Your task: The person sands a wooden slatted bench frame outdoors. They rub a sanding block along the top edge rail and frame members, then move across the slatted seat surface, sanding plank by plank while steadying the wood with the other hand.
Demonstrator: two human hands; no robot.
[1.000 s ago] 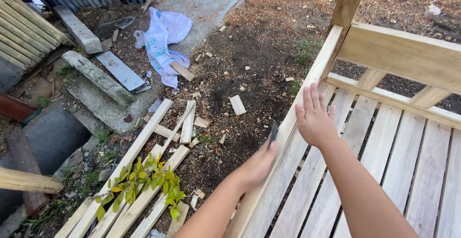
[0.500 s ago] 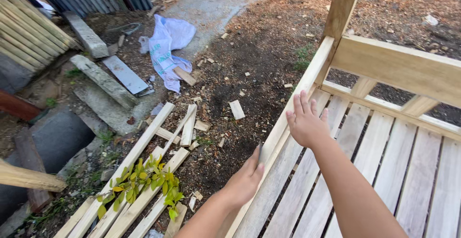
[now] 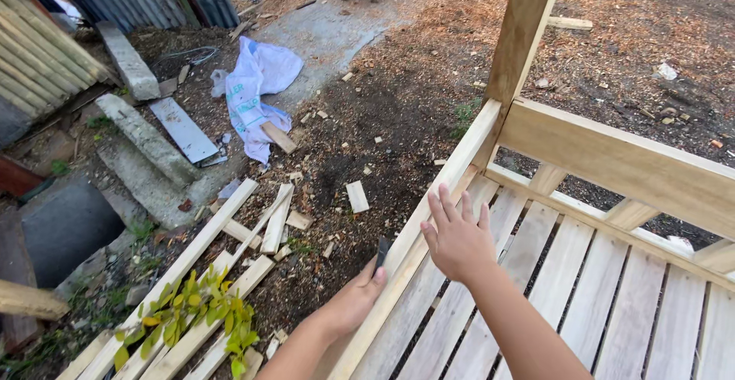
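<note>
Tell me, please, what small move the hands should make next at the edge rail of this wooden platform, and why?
Probably the left hand should bring its small dark tool in against the edge rail. The tool sits just outside the rail, while the right hand lies flat on the slats beside it, seemingly steadying. What the tool is cannot be told.

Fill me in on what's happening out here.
A person is working at a pale slatted wooden frame set on bare dirt. The left hand grips a small dark tool against the frame's outer edge rail. The right hand is open, fingers spread over the slats. Loose wood strips and a white bag lie nearby.
</note>
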